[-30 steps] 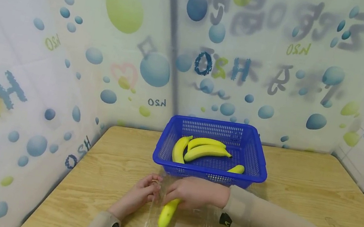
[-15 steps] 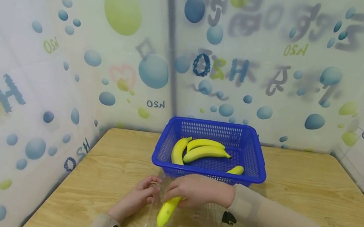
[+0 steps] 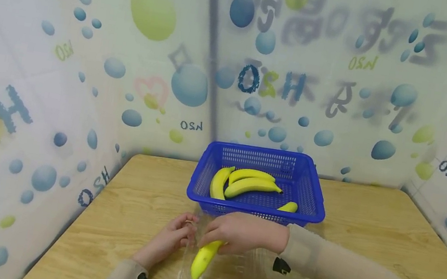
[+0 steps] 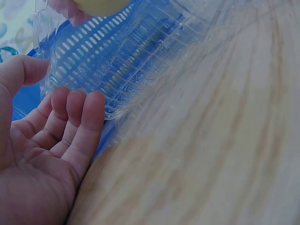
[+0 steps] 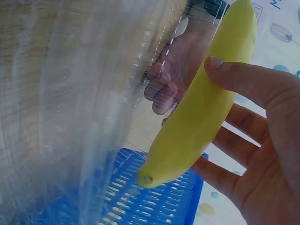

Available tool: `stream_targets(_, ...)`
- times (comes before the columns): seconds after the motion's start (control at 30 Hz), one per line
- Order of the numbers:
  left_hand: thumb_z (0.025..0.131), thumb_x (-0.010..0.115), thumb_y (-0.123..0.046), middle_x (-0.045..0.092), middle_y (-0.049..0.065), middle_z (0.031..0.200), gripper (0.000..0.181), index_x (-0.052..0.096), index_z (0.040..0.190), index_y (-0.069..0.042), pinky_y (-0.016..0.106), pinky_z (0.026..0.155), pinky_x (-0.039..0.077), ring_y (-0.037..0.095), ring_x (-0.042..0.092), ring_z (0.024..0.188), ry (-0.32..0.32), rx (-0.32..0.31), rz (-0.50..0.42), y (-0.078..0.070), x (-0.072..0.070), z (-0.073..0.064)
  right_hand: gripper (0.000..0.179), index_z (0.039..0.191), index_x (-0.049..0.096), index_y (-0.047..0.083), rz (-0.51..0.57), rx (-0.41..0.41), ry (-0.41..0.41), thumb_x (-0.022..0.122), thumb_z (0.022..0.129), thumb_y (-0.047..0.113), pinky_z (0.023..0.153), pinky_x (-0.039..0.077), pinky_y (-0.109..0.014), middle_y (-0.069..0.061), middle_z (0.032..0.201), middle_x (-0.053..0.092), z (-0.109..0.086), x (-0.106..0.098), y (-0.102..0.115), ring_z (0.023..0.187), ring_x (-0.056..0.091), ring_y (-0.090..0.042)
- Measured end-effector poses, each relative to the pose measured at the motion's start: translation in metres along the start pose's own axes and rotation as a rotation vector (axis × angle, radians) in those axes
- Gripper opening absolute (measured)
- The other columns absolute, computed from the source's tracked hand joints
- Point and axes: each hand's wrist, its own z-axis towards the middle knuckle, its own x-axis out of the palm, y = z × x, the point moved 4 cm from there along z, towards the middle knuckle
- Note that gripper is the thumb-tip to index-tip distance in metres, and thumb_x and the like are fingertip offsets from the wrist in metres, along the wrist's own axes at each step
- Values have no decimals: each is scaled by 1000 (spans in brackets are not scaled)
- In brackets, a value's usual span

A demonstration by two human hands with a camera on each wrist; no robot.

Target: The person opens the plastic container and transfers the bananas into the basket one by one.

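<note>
A yellow banana (image 3: 203, 263) is in my right hand (image 3: 241, 232), with its lower end pointing toward me. In the right wrist view, my thumb lies on one side of the banana (image 5: 201, 108) and my fingers are behind it. Below it on the table lies an opened clear plastic clamshell container (image 3: 234, 278). My left hand (image 3: 169, 240) holds the container's far left edge. The left wrist view shows the thumb at the rim and curled fingertips against the container's ribbed wall (image 4: 136, 77); the contact is partly blurred by the transparent plastic.
A blue perforated basket (image 3: 256, 209) stands behind the container, close to the back wall. Several bananas (image 3: 253, 188) lie in it, one mostly hidden by the front rim. The wooden table (image 3: 367, 230) extends to both sides, under printed curtains (image 3: 150, 74).
The banana in my right hand has shifted slightly up and left, its lower end lifting a little. My left hand stays at the container's edge.
</note>
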Motion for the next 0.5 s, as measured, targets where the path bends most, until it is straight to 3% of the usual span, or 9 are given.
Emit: stream_targets(0.5, 93, 47, -3, 53, 4, 88, 26, 40, 118, 1, 26, 69, 51, 13, 56, 72, 5, 7, -10, 0, 0, 0, 41, 124, 65, 23, -13, -23, 33, 76, 84, 19, 88, 43, -14, 8, 114, 65, 2, -9, 1, 101, 58, -4)
